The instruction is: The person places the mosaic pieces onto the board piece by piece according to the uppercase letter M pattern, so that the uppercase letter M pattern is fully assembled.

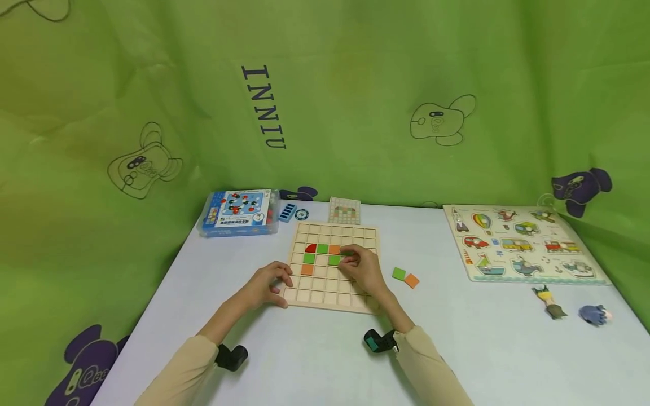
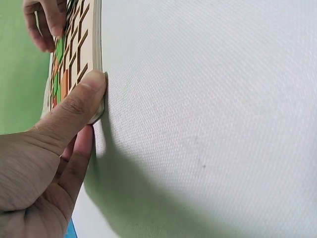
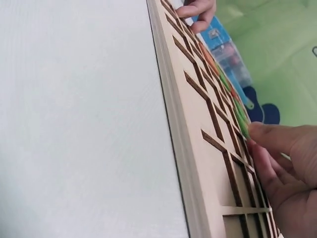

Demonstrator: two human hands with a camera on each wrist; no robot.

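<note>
A square wooden grid board [image 1: 310,296] lies on the table, its cells bounded by raised strips. Set in it are a red quarter-round tile [image 1: 311,248], several green tiles including one at upper middle [image 1: 322,248], and orange tiles, one lower left [image 1: 307,269]. My left hand [image 1: 265,286] holds the board's near left corner, thumb on the front edge and fingers along the left side. With thumb and index finger, my right hand [image 1: 364,273] pinches at a green tile [image 1: 334,260] on the board. An orange tile [image 1: 334,249] sits just above it, beside the fingertips.
A loose green tile [image 1: 399,273] and orange tile [image 1: 412,280] lie right of the board. Behind it is a pattern card [image 1: 345,211]. A boxed set [image 1: 238,213] stands back left, a picture puzzle board [image 1: 528,245] at right, with two small figures [image 1: 549,303] before it.
</note>
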